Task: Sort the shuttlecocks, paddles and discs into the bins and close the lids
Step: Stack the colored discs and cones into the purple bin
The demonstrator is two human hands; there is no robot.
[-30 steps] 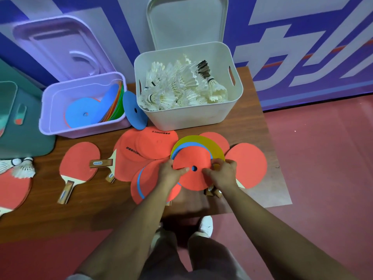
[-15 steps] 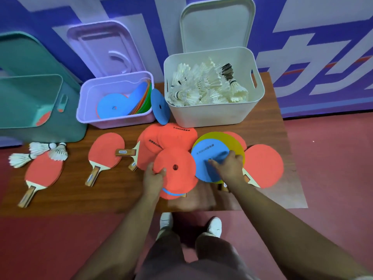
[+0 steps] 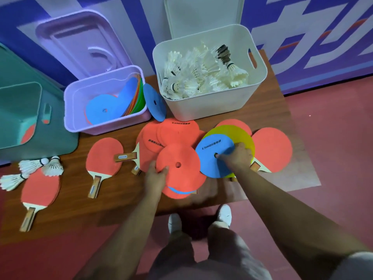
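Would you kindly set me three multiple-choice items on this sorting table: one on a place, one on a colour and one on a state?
1. Where do most of the white feather shuttlecocks lie?
A. teal plastic bin
B. white plastic bin
C. red floor

2. What colour is the flat round disc leaning against the lilac plastic bin?
A. blue
B. green
C. black

3. How is the white bin's lid?
A. shut on the bin
B. off, upright behind the bin
C. flat on the floor

Key:
1 B, the heap fills the white bin.
2 A, its face is plainly blue.
3 B, the bin's mouth is uncovered.
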